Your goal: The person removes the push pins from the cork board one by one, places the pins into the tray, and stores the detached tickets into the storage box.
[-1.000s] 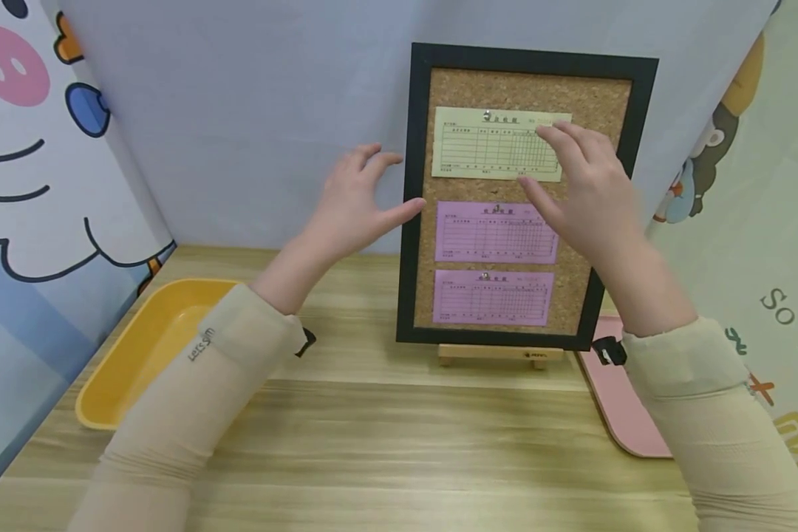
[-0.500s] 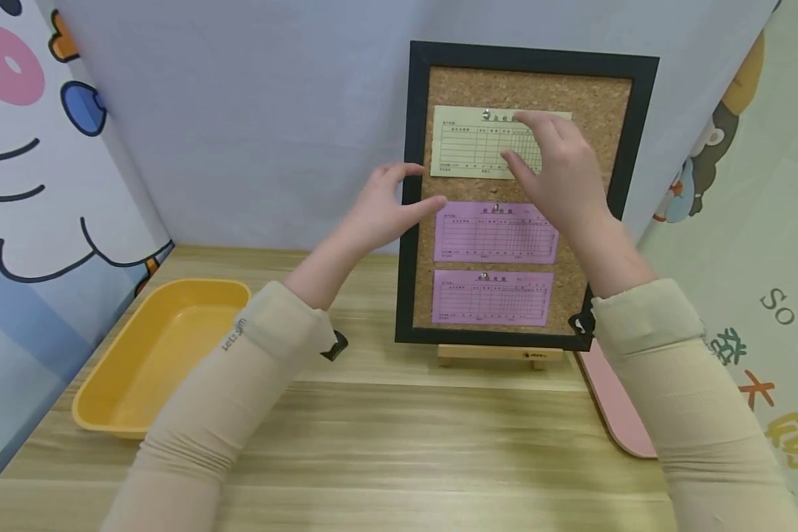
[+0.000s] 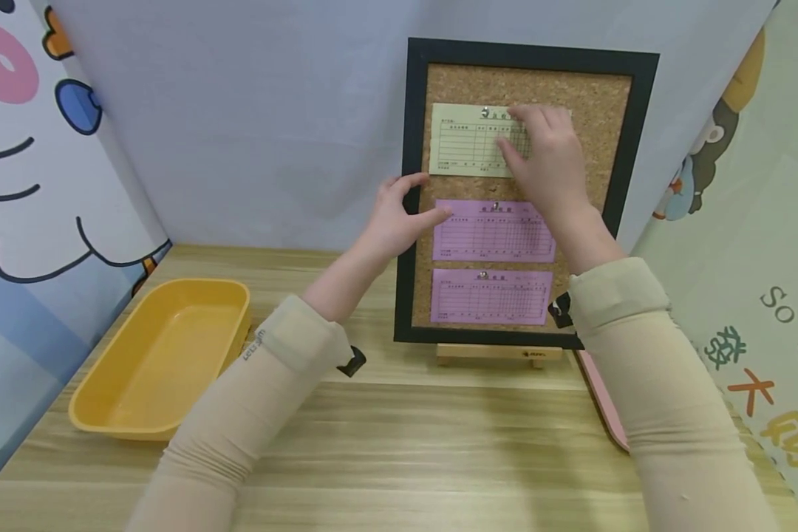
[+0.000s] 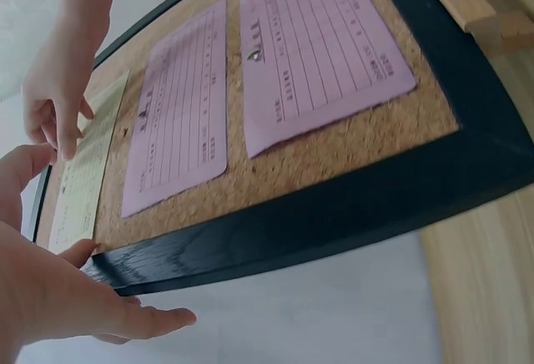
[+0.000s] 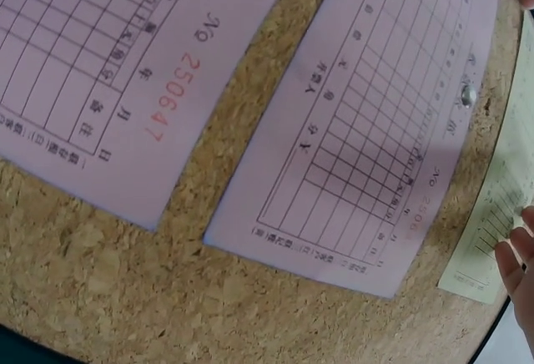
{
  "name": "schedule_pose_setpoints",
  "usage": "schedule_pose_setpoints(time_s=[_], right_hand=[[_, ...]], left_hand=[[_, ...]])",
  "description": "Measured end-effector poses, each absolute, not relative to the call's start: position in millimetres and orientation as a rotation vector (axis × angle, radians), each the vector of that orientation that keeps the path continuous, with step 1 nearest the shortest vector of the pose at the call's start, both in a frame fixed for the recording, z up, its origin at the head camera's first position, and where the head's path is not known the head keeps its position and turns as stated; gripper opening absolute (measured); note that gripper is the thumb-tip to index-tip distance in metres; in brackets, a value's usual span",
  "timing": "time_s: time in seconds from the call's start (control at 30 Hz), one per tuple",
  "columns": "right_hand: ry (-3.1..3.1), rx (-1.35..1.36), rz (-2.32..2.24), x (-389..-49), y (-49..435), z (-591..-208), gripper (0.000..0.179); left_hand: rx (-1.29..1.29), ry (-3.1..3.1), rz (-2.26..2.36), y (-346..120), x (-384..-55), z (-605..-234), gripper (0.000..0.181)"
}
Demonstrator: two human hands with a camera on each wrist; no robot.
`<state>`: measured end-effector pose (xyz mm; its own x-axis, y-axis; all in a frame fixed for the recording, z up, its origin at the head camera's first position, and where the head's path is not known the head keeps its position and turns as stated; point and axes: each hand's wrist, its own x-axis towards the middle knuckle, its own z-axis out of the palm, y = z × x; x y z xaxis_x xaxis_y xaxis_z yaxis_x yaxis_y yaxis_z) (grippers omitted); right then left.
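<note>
A cork board [image 3: 588, 177] in a black frame [image 3: 410, 258] leans upright on a small wooden stand [image 3: 499, 352]. Pinned on it are a yellow receipt slip [image 3: 462, 144] at the top and two purple receipt slips [image 3: 482, 233] below, each with a clear pushpin [image 3: 485, 113] at its upper edge. My right hand [image 3: 550, 159] is over the yellow slip's right half, index fingertip just right of its pushpin, thumb apart. My left hand [image 3: 394, 222] is at the frame's left side, thumb extended before the board, one fingertip by the frame edge in the left wrist view.
A yellow tray [image 3: 173, 355] lies on the wooden table [image 3: 399, 451] at the left. Part of a pink tray [image 3: 601, 399] shows behind the right sleeve. A pale cloth backdrop [image 3: 273, 148] rises behind the board.
My right hand has moved left across the yellow slip toward its pushpin. My left hand has come right and slightly down, to the frame's left edge. The slips stay in place.
</note>
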<state>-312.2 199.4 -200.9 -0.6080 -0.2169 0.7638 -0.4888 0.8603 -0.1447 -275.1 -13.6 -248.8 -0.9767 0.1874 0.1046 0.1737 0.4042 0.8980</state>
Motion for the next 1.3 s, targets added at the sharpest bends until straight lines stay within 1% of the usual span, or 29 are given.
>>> schedule_pose_setpoints(time_s=[0.23,0.43,0.83,1.03,1.3], right_hand=[[-2.175,0.502,0.417,-319.8,194.7,-201.5,0.033],[-2.151,0.466,0.401,-324.3,189.4,-201.8,0.032],[-2.161,0.390,0.388,-330.6,176.3,-195.2,0.026],[-2.151,0.383,0.394,-333.2,171.7,-191.6,0.022],[-2.218,0.331,0.361,-331.0,164.6,-184.8,0.019]], left_hand=[[0.323,2.507,1.891,-6.1,-279.8,-255.0,0.066],[0.317,2.562,1.941,-0.4,-289.8,-252.6,0.064],[0.305,2.826,1.906,3.6,-307.1,-243.5,0.041],[0.294,2.876,1.861,5.3,-309.7,-240.1,0.032],[0.301,2.904,1.920,7.4,-310.4,-239.3,0.020]])
